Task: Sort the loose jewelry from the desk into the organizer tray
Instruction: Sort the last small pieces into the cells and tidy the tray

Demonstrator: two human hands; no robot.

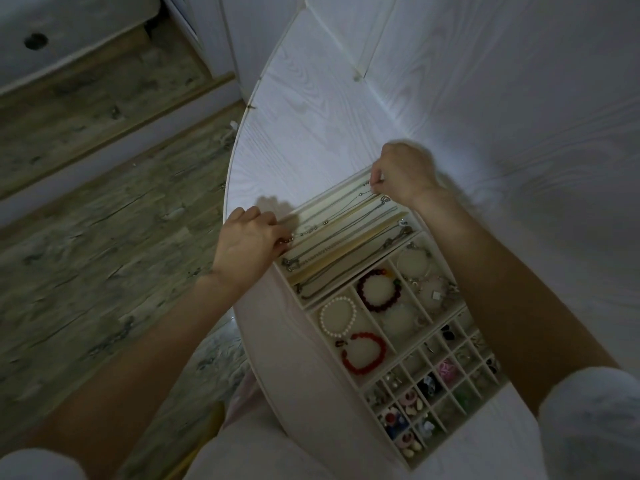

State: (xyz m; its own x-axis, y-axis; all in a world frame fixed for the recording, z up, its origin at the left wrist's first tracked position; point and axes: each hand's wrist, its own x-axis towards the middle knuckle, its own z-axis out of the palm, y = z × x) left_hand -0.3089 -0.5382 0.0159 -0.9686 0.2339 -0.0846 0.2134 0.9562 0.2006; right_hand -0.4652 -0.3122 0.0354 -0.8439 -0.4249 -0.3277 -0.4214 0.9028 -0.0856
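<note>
A cream organizer tray (313, 355) lies on the white desk (311, 109). Its far section has long slots with thin chain necklaces. A silver chain necklace (332, 209) is stretched along the farthest slot. My left hand (247, 244) pinches one end of it at the tray's left edge. My right hand (403, 173) pinches the other end at the tray's far corner. The middle compartments hold a pearl bracelet (337, 317), a red bead bracelet (365, 353) and a dark red bracelet (379, 289). Small cells nearer me hold earrings and rings (429, 386).
The desk's rounded edge runs on the left, with wood-pattern floor (104, 237) beyond it. A white wall (519, 81) rises behind and to the right of the desk. The desk surface beyond the tray is bare white.
</note>
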